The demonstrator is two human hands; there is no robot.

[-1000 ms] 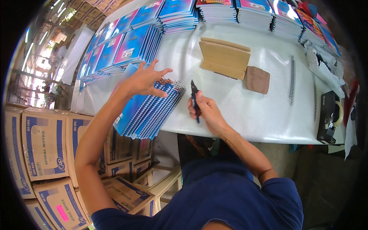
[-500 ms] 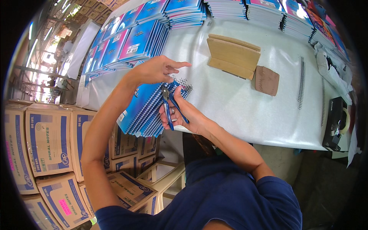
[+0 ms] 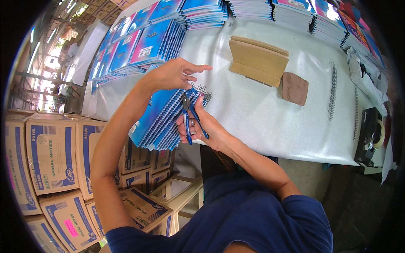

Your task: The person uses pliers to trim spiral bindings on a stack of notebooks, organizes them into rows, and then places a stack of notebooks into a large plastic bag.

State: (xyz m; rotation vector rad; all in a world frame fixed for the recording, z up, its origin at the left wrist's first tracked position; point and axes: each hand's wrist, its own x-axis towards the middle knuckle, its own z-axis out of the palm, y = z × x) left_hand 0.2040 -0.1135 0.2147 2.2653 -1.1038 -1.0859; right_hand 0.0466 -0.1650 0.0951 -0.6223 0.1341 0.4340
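Observation:
My right hand (image 3: 209,127) holds a pair of cutting pliers (image 3: 187,110) with blue handles, the handles spread and the dark jaws pointing up at the coil ends. Beneath them is a leaning stack of blue spiral notebooks (image 3: 157,122), their bound edges facing me. Loose wire ends (image 3: 203,91) stick out at the stack's far right corner. Over the far part of this stack lies my left hand (image 3: 171,75), its forefinger stretched to the right and other fingers bent down by the coil ends. No object shows in its fingers.
More notebook piles (image 3: 145,44) line the table's far side. A tan cardboard piece (image 3: 257,61) and a brown block (image 3: 294,89) sit mid-table. Wire coils (image 3: 333,90) and a black tape dispenser (image 3: 369,135) are at right. Cartons (image 3: 52,154) are stacked at lower left, beside a plastic chair (image 3: 185,196).
The pliers and my right hand have shifted slightly right and down. My left hand has risen a little, staying over the same stack.

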